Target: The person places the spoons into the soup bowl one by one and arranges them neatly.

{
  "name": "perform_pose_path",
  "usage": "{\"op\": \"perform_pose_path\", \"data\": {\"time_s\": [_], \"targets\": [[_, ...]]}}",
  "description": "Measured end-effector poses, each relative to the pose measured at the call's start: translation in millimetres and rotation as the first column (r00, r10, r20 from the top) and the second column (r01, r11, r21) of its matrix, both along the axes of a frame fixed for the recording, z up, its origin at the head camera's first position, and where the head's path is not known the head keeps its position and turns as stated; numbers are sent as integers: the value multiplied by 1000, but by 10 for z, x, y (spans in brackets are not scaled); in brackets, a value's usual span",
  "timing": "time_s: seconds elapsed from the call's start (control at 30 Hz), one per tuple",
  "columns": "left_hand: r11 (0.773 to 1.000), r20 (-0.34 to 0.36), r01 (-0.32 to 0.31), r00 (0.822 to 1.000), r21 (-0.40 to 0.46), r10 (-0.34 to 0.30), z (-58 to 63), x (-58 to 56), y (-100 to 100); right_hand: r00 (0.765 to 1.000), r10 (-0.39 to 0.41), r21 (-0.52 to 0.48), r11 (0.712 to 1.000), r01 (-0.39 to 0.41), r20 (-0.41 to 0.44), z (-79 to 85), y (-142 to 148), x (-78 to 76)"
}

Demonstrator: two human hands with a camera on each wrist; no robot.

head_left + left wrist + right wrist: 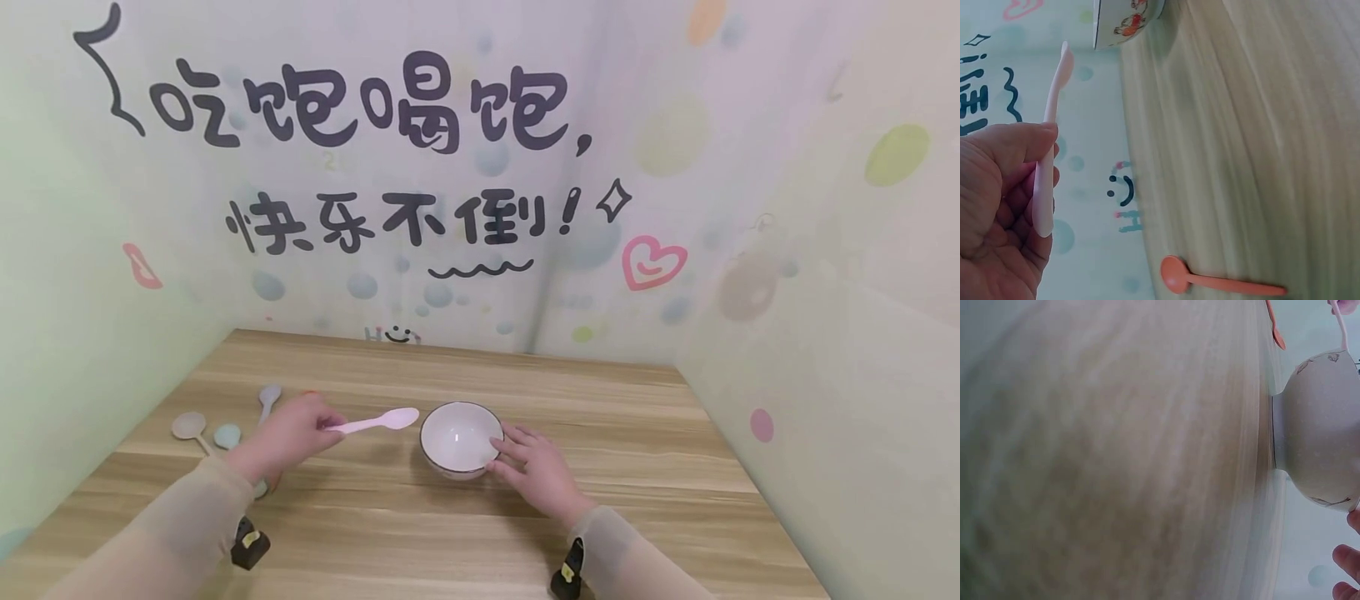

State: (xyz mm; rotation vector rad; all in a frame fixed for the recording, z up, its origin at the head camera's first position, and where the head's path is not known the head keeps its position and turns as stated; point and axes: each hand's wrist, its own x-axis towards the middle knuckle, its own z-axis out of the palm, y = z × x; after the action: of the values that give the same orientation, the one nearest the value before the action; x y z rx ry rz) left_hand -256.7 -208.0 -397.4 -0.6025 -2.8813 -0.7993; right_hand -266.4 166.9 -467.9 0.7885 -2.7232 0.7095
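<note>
My left hand grips a pale pink spoon by its handle, thumb on one side and curled fingers on the other. The spoon's bowl end points right, at the left side of a white bowl. That bowl stands upright, with a dark rim and, in the left wrist view, an orange-red figure on its outside. My right hand holds the bowl's right rim, one fingertip reaching over the edge and the thumb at the near side. In the right wrist view, the other visible fingers are spread apart from the bowl.
An orange spoon lies beneath my left hand. Around my left forearm lie a beige spoon, a light blue spoon and a lavender spoon, some partly hidden. Walls with painted characters enclose the wooden table on three sides.
</note>
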Motion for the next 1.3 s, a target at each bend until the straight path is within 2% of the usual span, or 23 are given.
{"op": "perform_pose_path", "data": {"time_s": [0.27,0.53,0.77,1.1,1.2,1.3], "targets": [[998,28,5,1000,-56,-3,144,-51,106,1000,6,-1,1000,-6,2,5,-13,3],[985,-7,128,992,-112,-129,228,-147,224,1000,16,-10,1000,-16,-24,5,-11,-1],[970,19,174,985,-167,-174,289,-233,351,1000,13,4,1000,-13,-18,13,-16,4],[930,-25,239,966,-279,-256,292,-343,524,1000,11,17,1000,-11,-19,20,-27,21],[919,-39,240,964,-313,-265,287,-358,564,1000,11,10,1000,-11,-25,18,-29,20],[917,-22,229,968,-327,-249,289,-366,609,1000,11,-1,1000,-11,-23,18,-24,21]]}}
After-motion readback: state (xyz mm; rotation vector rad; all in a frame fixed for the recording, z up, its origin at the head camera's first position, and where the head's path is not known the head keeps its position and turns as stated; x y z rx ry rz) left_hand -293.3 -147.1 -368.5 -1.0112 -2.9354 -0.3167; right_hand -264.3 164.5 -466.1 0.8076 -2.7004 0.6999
